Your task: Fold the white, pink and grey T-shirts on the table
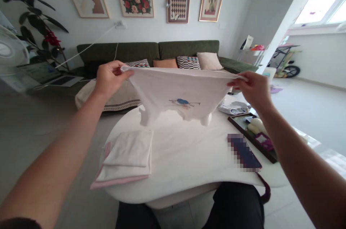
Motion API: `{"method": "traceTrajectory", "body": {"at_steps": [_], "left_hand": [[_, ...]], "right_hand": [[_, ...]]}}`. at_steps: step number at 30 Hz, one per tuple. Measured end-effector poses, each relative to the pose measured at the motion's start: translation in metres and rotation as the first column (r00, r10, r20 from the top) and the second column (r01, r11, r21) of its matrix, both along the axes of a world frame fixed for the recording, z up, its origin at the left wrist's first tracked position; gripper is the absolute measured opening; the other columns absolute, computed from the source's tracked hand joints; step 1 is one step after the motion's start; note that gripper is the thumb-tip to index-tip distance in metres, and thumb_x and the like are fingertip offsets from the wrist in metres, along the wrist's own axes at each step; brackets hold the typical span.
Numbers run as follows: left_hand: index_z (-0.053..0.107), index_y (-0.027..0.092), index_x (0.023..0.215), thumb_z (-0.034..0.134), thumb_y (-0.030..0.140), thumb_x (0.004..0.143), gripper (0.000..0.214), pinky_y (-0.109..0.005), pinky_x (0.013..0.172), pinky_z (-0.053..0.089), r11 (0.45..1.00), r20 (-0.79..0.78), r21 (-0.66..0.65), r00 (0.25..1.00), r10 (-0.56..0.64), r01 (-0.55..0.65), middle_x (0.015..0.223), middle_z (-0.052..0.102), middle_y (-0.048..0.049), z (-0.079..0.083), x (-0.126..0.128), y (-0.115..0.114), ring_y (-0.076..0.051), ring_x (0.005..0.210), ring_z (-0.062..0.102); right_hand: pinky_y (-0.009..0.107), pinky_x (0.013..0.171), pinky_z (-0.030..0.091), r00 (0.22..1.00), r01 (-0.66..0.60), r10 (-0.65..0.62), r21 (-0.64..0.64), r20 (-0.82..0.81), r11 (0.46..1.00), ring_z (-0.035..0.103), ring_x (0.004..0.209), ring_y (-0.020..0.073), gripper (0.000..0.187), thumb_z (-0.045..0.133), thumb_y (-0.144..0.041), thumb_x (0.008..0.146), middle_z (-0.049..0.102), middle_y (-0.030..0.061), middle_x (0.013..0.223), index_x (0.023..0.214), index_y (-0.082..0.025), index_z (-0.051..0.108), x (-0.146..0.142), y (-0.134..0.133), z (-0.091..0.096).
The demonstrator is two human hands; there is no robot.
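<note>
A small white shirt (159, 86) with a blue bird print hangs stretched out above the table. My left hand (111, 77) is closed on one upper corner of it, fingers and thumb pinching the fabric. At the opposite upper corner, my right hand (252, 86) pinches the cloth in the same way. The shirt's lower edge is uneven and curves up in the middle. Below and to the left, folded white cloths (128, 149) lie stacked on a pink cloth (121, 182) at the table's edge.
The white table (186, 164) has a rounded outline. On its right are a blurred-out dark phone-like object (244, 151), a dark-rimmed tray (238, 126) with several items, and a plastic package (234, 105). Behind stands a green sofa (189, 47) with cushions; a laptop (65, 79) is at left.
</note>
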State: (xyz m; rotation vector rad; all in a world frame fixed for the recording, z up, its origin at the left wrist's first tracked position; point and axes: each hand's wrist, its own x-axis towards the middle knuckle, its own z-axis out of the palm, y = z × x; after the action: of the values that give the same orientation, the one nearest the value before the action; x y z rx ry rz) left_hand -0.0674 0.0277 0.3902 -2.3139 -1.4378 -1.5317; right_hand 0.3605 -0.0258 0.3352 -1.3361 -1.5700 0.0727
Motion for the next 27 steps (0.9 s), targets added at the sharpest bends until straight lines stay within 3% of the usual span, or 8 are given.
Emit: {"method": "traceTrajectory", "body": {"at_steps": [2, 5, 10, 14, 16, 19, 23, 27], "left_hand": [[0.059, 0.000, 0.093, 0.058, 0.040, 0.073, 0.045, -0.021, 0.073, 0.043, 0.997, 0.059, 0.001, 0.996, -0.073, 0.073, 0.085, 0.063, 0.0011, -0.012, 0.004, -0.013, -0.008, 0.075, 0.057], [0.064, 0.010, 0.085, 0.062, 0.033, 0.073, 0.026, -0.021, 0.075, 0.045, 0.977, 0.004, -0.114, 0.984, -0.179, 0.178, 0.082, 0.065, 0.0019, -0.057, 0.011, -0.031, -0.010, 0.077, 0.059], [0.066, 0.018, 0.084, 0.053, 0.020, 0.079, 0.014, -0.024, 0.077, 0.045, 0.889, -0.194, -0.388, 0.922, -0.335, 0.242, 0.086, 0.066, -0.0015, -0.173, 0.032, -0.060, -0.014, 0.083, 0.059], [0.066, 0.021, 0.085, 0.044, 0.006, 0.076, 0.029, -0.025, 0.079, 0.043, 0.763, -0.326, -0.605, 0.804, -0.497, 0.226, 0.087, 0.066, -0.0016, -0.254, 0.048, -0.092, -0.016, 0.086, 0.059], [0.066, 0.023, 0.089, 0.046, 0.006, 0.074, 0.030, -0.024, 0.080, 0.042, 0.648, -0.317, -0.719, 0.711, -0.628, 0.251, 0.089, 0.067, 0.0000, -0.276, 0.054, -0.105, -0.015, 0.088, 0.059], [0.065, 0.024, 0.096, 0.055, 0.016, 0.072, 0.027, -0.024, 0.084, 0.042, 0.528, -0.240, -0.798, 0.649, -0.722, 0.292, 0.098, 0.066, 0.0005, -0.285, 0.063, -0.106, -0.016, 0.093, 0.058], [0.062, 0.020, 0.102, 0.045, 0.026, 0.082, 0.027, -0.027, 0.091, 0.040, 0.651, -0.200, -0.692, 0.783, -0.588, 0.312, 0.107, 0.062, -0.0035, -0.286, 0.090, -0.070, -0.017, 0.100, 0.055], [0.052, 0.015, 0.120, 0.040, 0.024, 0.084, 0.039, -0.034, 0.102, 0.031, 0.805, -0.292, -0.582, 0.896, -0.336, 0.112, 0.129, 0.047, -0.0102, -0.312, 0.121, -0.029, -0.020, 0.121, 0.040]], "right_hand": [[0.032, 0.068, 0.049, 0.999, 0.019, -0.017, 0.043, -0.038, 0.999, 0.061, 0.080, 0.0181, 0.027, 0.044, -0.033, 0.086, 0.063, 0.0069, 0.089, 0.102, -0.018, 0.058, 0.012, 0.000, -0.009], [0.033, 0.066, 0.049, 0.993, 0.114, -0.113, -0.018, 0.033, 0.993, 0.061, 0.071, 0.0182, 0.024, 0.049, -0.025, 0.077, 0.065, 0.0047, 0.080, 0.098, -0.022, 0.062, 0.025, -0.012, -0.051], [0.032, 0.079, 0.047, 0.987, 0.092, -0.058, -0.234, 0.150, 0.968, 0.060, 0.090, 0.0193, 0.029, 0.041, -0.019, 0.073, 0.064, 0.0069, 0.099, 0.095, -0.017, 0.061, 0.040, -0.046, -0.166], [0.034, 0.084, 0.044, 0.936, 0.094, 0.082, -0.467, 0.342, 0.879, 0.058, 0.093, 0.0205, 0.027, 0.041, -0.018, 0.072, 0.064, 0.0071, 0.097, 0.088, -0.019, 0.063, 0.053, -0.073, -0.246], [0.032, 0.085, 0.044, 0.904, 0.021, 0.224, -0.561, 0.363, 0.827, 0.058, 0.093, 0.0204, 0.022, 0.044, -0.019, 0.070, 0.065, 0.0062, 0.091, 0.080, -0.020, 0.064, 0.059, -0.083, -0.266], [0.032, 0.087, 0.042, 0.854, -0.041, 0.361, -0.645, 0.373, 0.763, 0.057, 0.093, 0.0204, 0.019, 0.049, -0.022, 0.069, 0.065, 0.0066, 0.092, 0.080, -0.019, 0.064, 0.060, -0.085, -0.267], [0.030, 0.087, 0.042, 0.846, -0.010, 0.343, -0.631, 0.408, 0.776, 0.058, 0.094, 0.0186, 0.025, 0.040, -0.023, 0.080, 0.064, 0.0080, 0.096, 0.085, -0.018, 0.064, 0.033, -0.060, -0.254], [0.037, 0.100, 0.029, 0.852, 0.067, 0.263, -0.591, 0.453, 0.804, 0.036, 0.124, 0.0227, 0.037, 0.033, -0.026, 0.086, 0.045, 0.0128, 0.131, 0.114, -0.014, 0.056, -0.014, -0.031, -0.269]]}}
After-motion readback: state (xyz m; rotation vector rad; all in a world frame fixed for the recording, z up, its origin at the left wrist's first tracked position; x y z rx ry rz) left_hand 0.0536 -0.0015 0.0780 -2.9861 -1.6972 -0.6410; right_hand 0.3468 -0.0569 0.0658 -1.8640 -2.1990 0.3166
